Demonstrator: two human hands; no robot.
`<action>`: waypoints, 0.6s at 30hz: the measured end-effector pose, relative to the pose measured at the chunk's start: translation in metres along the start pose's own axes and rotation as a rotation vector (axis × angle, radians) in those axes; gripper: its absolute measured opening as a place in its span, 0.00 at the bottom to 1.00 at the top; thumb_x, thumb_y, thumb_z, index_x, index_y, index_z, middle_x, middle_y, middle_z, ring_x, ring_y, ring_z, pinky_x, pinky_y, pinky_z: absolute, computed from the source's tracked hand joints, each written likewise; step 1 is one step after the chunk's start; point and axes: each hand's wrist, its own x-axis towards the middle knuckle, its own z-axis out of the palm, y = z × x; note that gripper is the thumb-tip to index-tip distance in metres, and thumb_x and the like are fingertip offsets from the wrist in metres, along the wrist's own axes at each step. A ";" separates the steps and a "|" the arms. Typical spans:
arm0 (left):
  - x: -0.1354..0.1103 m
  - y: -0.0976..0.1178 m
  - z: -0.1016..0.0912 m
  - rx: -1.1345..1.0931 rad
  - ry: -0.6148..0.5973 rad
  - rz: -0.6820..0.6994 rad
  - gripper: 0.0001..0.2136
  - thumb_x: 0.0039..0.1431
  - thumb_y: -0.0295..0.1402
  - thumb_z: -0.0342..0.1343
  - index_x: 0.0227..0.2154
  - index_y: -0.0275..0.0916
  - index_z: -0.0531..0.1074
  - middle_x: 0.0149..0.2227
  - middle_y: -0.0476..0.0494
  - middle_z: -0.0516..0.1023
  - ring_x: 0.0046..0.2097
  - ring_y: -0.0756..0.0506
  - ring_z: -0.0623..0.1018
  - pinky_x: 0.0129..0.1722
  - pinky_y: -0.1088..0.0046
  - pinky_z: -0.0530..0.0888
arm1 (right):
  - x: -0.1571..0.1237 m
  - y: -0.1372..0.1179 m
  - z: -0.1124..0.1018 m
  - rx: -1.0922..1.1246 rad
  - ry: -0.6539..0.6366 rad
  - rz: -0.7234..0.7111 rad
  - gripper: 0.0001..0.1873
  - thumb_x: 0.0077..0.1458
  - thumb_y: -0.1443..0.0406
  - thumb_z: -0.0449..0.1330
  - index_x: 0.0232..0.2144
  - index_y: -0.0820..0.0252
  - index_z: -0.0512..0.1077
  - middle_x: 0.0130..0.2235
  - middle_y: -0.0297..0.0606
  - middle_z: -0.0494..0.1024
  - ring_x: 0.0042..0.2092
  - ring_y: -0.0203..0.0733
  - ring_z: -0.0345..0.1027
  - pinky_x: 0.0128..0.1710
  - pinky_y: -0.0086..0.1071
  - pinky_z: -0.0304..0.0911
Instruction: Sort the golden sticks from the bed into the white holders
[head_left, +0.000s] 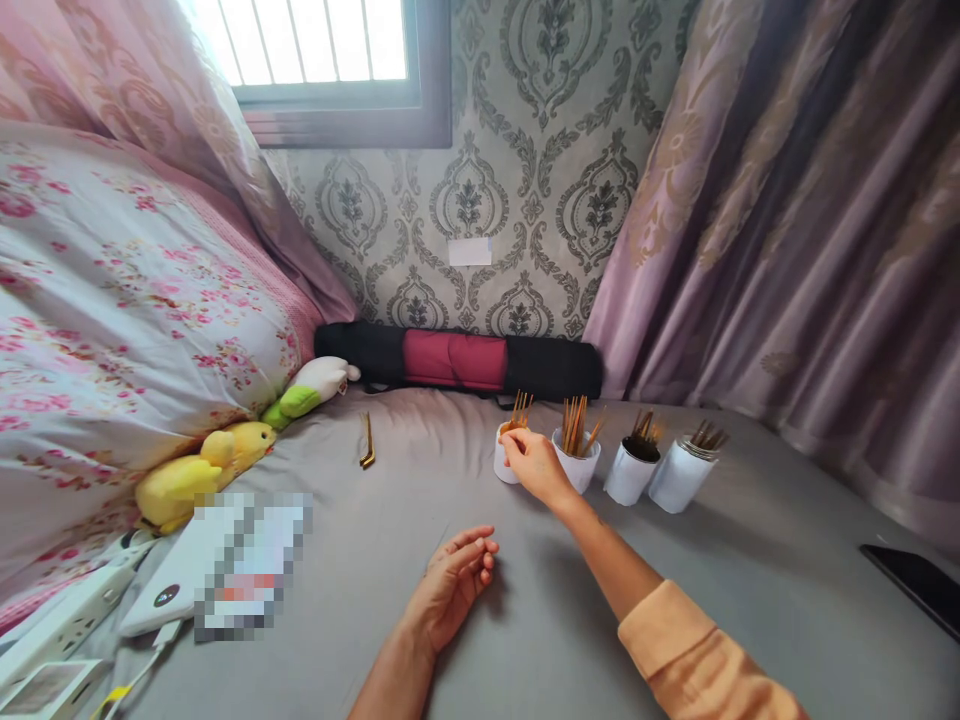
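Several white cups stand in a row on the grey bedsheet [675, 600], each holding brown wooden sticks. My right hand [534, 463] reaches out to the leftmost cup [504, 462], its fingers curled at the rim and pinched near the sticks [520, 408] in it. What the fingertips hold is hidden. My left hand [455, 578] rests on the sheet closer to me, palm partly up, fingers loosely curled, with nothing in it. The other cups [581, 455] [630, 468] [679, 472] stand to the right of my right hand.
A small brass-coloured tool [367, 443] lies left of the cups. A black and red roll [457, 360] lies along the wall. Plush toys [202, 470] [311, 390] and a floral quilt [112, 300] are at left, power strips [60, 620] at lower left, a dark phone [915, 585] at right.
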 end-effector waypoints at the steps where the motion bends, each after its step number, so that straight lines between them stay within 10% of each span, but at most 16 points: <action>1: 0.000 0.000 0.000 -0.001 0.000 0.000 0.14 0.47 0.26 0.59 0.39 0.31 0.70 0.32 0.41 0.73 0.29 0.53 0.71 0.29 0.78 0.69 | -0.004 0.001 0.003 0.017 -0.014 0.015 0.16 0.53 0.60 0.47 0.28 0.58 0.72 0.21 0.33 0.73 0.26 0.35 0.67 0.27 0.25 0.57; 18: 0.002 0.001 0.000 -0.024 0.027 0.008 0.11 0.48 0.24 0.58 0.37 0.31 0.70 0.31 0.42 0.73 0.28 0.54 0.71 0.28 0.79 0.70 | -0.061 0.035 0.053 0.103 -0.031 0.203 0.21 0.55 0.56 0.44 0.24 0.62 0.70 0.20 0.37 0.73 0.24 0.35 0.65 0.25 0.25 0.56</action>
